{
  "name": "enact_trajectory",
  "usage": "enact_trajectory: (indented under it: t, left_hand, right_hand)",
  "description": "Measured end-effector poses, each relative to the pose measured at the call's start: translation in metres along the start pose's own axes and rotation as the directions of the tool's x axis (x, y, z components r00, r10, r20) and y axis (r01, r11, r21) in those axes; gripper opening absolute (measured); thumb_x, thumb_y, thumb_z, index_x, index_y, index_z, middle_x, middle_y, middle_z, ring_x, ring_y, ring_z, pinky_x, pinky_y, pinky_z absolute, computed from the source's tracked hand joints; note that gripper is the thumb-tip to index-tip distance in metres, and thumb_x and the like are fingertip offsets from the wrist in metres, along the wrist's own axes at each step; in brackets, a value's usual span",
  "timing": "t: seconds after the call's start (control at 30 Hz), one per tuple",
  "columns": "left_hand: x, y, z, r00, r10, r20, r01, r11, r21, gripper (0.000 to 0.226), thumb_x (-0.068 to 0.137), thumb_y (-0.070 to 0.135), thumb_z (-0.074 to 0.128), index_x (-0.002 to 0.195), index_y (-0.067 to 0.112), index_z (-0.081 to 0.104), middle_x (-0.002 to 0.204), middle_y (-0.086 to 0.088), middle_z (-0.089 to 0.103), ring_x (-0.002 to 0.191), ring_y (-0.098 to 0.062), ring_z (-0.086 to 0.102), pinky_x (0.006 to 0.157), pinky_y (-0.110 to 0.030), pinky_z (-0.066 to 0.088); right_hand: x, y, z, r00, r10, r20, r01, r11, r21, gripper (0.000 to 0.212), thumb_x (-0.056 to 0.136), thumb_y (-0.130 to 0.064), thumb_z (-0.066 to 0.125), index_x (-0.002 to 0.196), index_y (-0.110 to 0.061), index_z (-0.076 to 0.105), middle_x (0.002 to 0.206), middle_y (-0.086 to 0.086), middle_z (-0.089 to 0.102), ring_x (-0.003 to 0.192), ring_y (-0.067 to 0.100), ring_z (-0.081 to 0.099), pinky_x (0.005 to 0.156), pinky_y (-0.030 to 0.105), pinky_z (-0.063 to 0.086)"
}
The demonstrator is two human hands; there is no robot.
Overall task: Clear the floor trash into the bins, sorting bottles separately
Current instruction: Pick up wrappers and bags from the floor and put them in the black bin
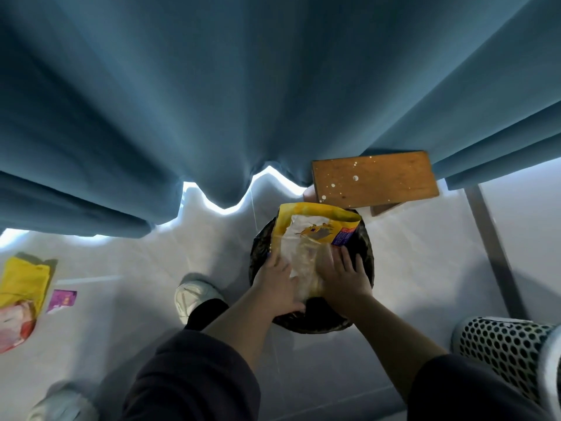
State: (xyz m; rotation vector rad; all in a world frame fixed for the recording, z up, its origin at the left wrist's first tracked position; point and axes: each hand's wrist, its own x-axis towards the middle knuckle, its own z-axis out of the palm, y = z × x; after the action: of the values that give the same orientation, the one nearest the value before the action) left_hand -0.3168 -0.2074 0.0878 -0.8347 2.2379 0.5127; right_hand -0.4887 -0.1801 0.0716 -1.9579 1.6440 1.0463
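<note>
Bag (pixel 315 229) under left hand (pixel 279 284), right hand (pixel 343 278) | bin (pixel 318 325) mostly hidden

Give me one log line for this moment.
step: press yellow bag into dark bin | left hand: on bag | right hand: on bag | on floor: second yellow bag, purple packet

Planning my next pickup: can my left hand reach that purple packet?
Probably yes, with a stretch: the purple packet lies uncovered on the floor, though the left hand is pressing the yellow bag.
</note>
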Motion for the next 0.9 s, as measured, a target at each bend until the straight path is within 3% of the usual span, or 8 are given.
enact_trajectory:
  t: [0.07,0.17,0.27,0.4,0.63,0.77,0.9]
  left_hand:
    - [-0.015,-0.007,-0.011,0.991,0.041,-0.125,-0.046,0.998,-0.038,0.068,0.093,0.061,0.028,0.147,0.019,0.03,0.151,-0.013,0.032,0.144,-0.03,0.016,0.112,-0.055,-0.014]
    - [-0.045,-0.026,-0.025,0.978,0.031,-0.207,-0.044,0.997,-0.056,0.068,0.095,0.059,0.029,0.15,0.021,0.021,0.158,-0.008,0.017,0.147,-0.025,0.004,0.114,-0.053,-0.012]
    - [-0.082,-0.046,-0.032,0.966,-0.06,-0.251,0.052,0.998,-0.038,0.073,0.094,0.062,0.026,0.152,0.024,0.007,0.16,-0.006,0.0,0.147,-0.025,-0.008,0.114,-0.055,-0.012]
    - [-0.143,-0.076,-0.02,0.923,-0.237,-0.305,0.196,0.968,-0.16,0.075,0.093,0.064,0.027,0.152,0.027,0.002,0.161,-0.002,-0.004,0.147,-0.022,-0.008,0.116,-0.055,-0.007]
    - [-0.269,-0.135,0.071,0.807,-0.524,-0.272,0.435,0.839,-0.328,0.074,0.092,0.066,0.02,0.152,0.026,0.003,0.161,-0.001,-0.002,0.148,-0.02,-0.005,0.116,-0.055,-0.006]
    - [-0.325,-0.164,0.142,0.737,-0.65,-0.187,0.542,0.733,-0.412,0.085,0.081,0.074,0.005,0.152,0.028,0.005,0.161,-0.002,0.0,0.148,-0.022,-0.002,0.115,-0.057,-0.002]
    - [-0.362,-0.191,0.222,0.673,-0.737,-0.07,0.626,0.617,-0.478,0.075,0.09,0.068,0.022,0.152,0.028,0.009,0.161,-0.002,0.002,0.148,-0.023,-0.001,0.113,-0.058,-0.001]
  right_hand:
    - [-0.009,0.0,-0.011,0.999,0.041,-0.036,-0.04,0.999,0.02,0.072,0.098,-0.047,0.027,0.15,-0.019,-0.015,0.158,0.016,-0.013,0.145,0.037,-0.011,0.117,0.054,0.0]
    - [-0.033,-0.003,-0.029,0.991,0.043,-0.124,-0.041,0.999,0.011,0.065,0.098,-0.053,0.023,0.151,-0.03,-0.006,0.158,0.02,-0.011,0.145,0.039,-0.011,0.117,0.054,0.001]
    - [-0.058,-0.014,-0.046,0.975,0.035,-0.217,-0.035,0.999,0.004,0.068,0.096,-0.057,0.026,0.151,-0.034,-0.007,0.158,0.019,-0.013,0.145,0.038,-0.014,0.117,0.055,0.002]
    - [-0.088,-0.043,-0.069,0.963,-0.013,-0.268,0.005,1.0,-0.029,0.067,0.097,-0.056,0.027,0.151,-0.034,-0.005,0.158,0.013,-0.016,0.145,0.035,-0.015,0.116,0.056,0.001]
    - [-0.103,-0.139,-0.12,0.928,-0.146,-0.344,0.122,0.988,-0.091,0.069,0.095,-0.052,0.034,0.152,-0.032,0.002,0.16,0.009,-0.004,0.147,0.031,-0.007,0.115,0.057,0.004]
    - [-0.093,-0.22,-0.15,0.898,-0.289,-0.332,0.253,0.956,-0.148,0.071,0.094,-0.053,0.037,0.152,-0.032,0.001,0.16,0.008,-0.005,0.147,0.031,-0.006,0.116,0.055,0.005]
    - [-0.073,-0.313,-0.171,0.845,-0.467,-0.261,0.401,0.875,-0.27,0.073,0.093,-0.052,0.039,0.151,-0.033,0.0,0.161,0.005,-0.004,0.147,0.029,-0.003,0.115,0.052,0.005]
